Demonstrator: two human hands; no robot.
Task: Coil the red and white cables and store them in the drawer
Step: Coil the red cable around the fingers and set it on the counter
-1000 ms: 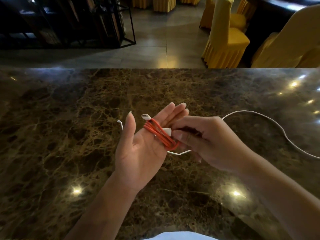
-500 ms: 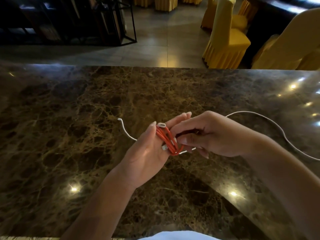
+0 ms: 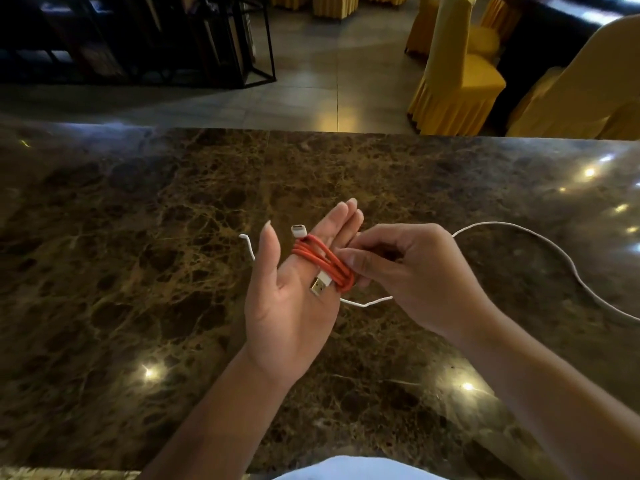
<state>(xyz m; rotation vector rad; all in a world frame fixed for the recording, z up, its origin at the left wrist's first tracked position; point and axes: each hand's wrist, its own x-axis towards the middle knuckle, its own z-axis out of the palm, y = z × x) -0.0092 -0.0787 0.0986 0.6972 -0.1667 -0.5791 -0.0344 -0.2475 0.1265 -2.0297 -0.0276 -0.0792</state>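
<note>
The red cable (image 3: pixel 322 261) is wound in several loops around the fingers of my left hand (image 3: pixel 294 299), which is held palm up with fingers straight. Its small white plug sticks up near the fingertips and its USB plug lies on the palm. My right hand (image 3: pixel 408 271) pinches the coil at its right side. The white cable (image 3: pixel 540 244) lies loose on the marble counter (image 3: pixel 138 254), curving from under my hands out to the right edge. One white end shows left of my thumb. No drawer is in view.
The counter's far edge runs across the view above my hands. Beyond it stand yellow-covered chairs (image 3: pixel 457 77) at the right and a dark metal shelf frame (image 3: pixel 173 39) at the left.
My left hand has turned back palm up, showing the USB plug on the palm. My right hand has stayed pinched on the coil's right side.
</note>
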